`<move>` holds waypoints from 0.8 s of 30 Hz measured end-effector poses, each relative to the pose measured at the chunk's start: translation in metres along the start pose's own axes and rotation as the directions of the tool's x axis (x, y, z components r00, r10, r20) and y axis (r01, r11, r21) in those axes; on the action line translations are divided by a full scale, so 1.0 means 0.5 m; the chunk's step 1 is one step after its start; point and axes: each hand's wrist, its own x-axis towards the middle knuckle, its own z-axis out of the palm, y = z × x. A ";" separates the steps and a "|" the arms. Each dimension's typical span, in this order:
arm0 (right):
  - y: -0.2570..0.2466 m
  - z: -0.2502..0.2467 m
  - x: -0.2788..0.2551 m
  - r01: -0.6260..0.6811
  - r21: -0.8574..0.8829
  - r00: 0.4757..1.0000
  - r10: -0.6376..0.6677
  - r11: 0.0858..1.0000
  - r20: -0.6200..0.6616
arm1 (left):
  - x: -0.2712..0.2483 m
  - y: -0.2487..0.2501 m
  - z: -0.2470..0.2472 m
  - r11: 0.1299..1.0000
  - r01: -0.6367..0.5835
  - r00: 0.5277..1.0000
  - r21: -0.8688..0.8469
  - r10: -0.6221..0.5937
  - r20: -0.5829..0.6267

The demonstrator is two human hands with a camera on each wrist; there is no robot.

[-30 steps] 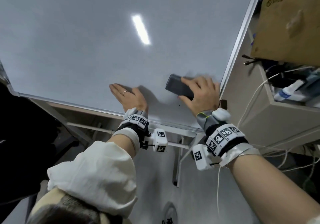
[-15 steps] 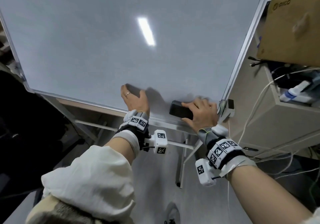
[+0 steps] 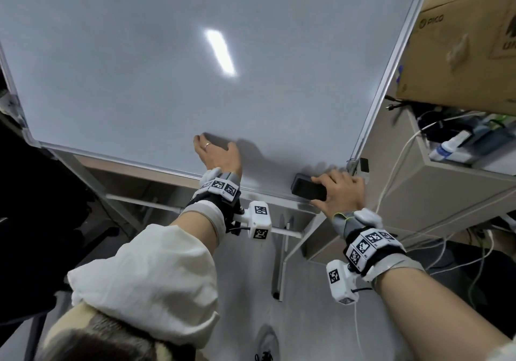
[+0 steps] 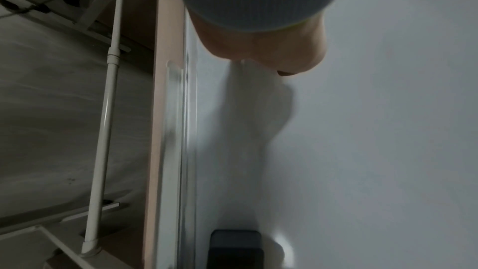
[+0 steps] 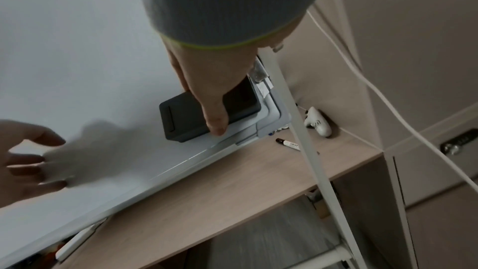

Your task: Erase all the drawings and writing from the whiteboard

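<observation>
Eraser down in the bottom right corner of the whiteboard, and the right hand is clamped over it: thumb along the near long edge in the right wrist view, the other fingers draped over the far side, so it's a real grip and not just a press. The dark block lies with its long axis running along the bottom rail, nosed right up against the corner bracket. From the hand, the unwiped run of board opens out toward nine o'clock along that rail and up toward twelve; at three o'clock there is only frame, so I'd say the next stroke has to head left or climb.

Left hand sits at about ten o'clock from the eraser, near but apart, fingers spread and relaxed, tips on the board just above the rail, holding nothing. It looks like a brace. It also stands squarely in the path of a long leftward sweep, so that's the thing to watch.

Board surface itself shows no marks that I can pick out, just a ceiling-light glare high up, so this looks like the closing corner pass. Marker pen and white controller lie on the wooden shelf past the frame.
</observation>
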 end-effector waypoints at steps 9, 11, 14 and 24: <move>-0.114 -0.041 0.070 -0.036 0.122 0.999 0.034 0.992 0.017 | 0.020 -0.006 -0.046 0.999 0.017 0.997 0.031 -0.019 0.070; -0.139 -0.050 0.085 0.009 0.139 1.000 -0.012 0.990 0.017 | 0.018 0.001 -0.052 0.998 0.024 0.994 0.050 -0.029 0.107; -0.159 -0.046 0.089 0.056 0.198 0.997 -0.066 0.979 0.041 | 0.022 0.008 -0.060 0.997 0.018 0.987 0.073 -0.029 0.158; -0.157 -0.007 0.082 0.115 0.146 0.899 -0.165 0.983 0.406 | 0.027 0.003 -0.067 0.987 -0.003 0.975 0.160 -0.033 0.221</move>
